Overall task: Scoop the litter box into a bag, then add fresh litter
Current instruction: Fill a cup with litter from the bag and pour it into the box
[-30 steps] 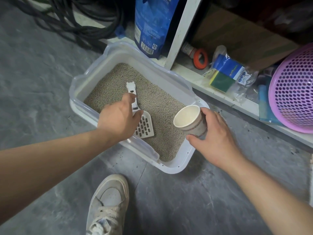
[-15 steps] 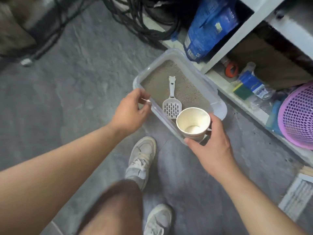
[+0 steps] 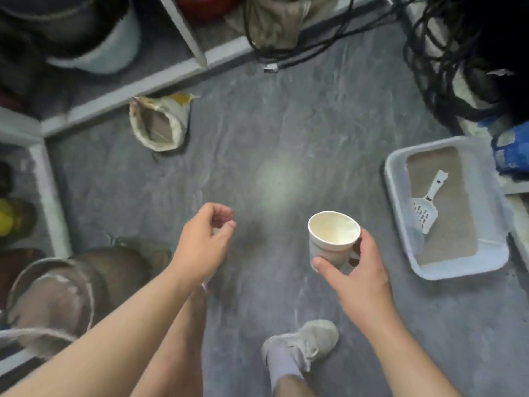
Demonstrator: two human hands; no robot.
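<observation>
Cup (image 3: 334, 235) gripped in right hand (image 3: 359, 277), thumb and fingers curled round its lower wall, mouth up, looks empty inside. Held over bare floor (image 3: 286, 133), well apart from litter box (image 3: 400, 224).

Left hand (image 3: 200, 247) loosely curled, fingers (image 3: 221, 217) bent toward thumb; something small maybe pinched there, cannot tell (blurred). Probably holding nothing.

Litter box far right on floor, by shelving, grey litter (image 3: 455, 224) filling it. Scoop (image 3: 426, 204) lying flat on litter, long axis running near-to-far with slight rightward lean: slotted head at near end, handle pointing away. Not touched by either hand.

Open sack (image 3: 159, 124) on floor, up and left of both hands, against white shelf base (image 3: 137, 90), mouth facing camera, greyish contents inside (likely fresh litter, not certain). Blue bag (image 3: 512, 153) at right edge just behind litter box, partly cut off.

Key relation: sack lies forward-left of hands, litter box right. Left hand nearer sack; cup-holding right hand nearer box and scoop. Judging by empty cup and body facing sack, likely step is dipping cup for fresh litter, needing a reach across and forward with right hand, or a hand swap. Sack mouth tilted sideways, so cup entry likely from the front, low. Scooping stage seemingly over, scoop parked in box.
</observation>
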